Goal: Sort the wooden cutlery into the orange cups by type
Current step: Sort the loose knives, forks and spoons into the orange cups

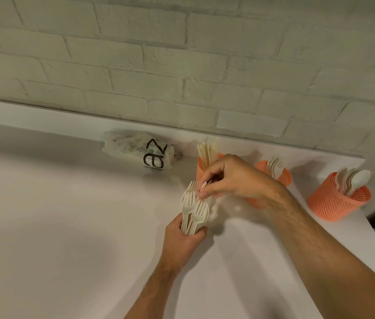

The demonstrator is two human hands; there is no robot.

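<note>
My left hand [182,242] grips a bunch of pale forks [194,210] by their handles, tines pointing up and away. Just above it, my right hand [230,178] pinches the tip of one piece in the bunch between thumb and fingers. Three orange mesh cups stand along the wall. The left cup [201,165] holds flat wooden knives and is partly hidden by my right hand. The middle cup [283,174] holds forks. The right cup [336,201] holds spoons.
A crumpled white plastic bag [138,149] with black lettering lies against the wall to the left of the cups. The white counter [67,215] ends at a right edge just past the spoon cup. A painted brick wall stands behind.
</note>
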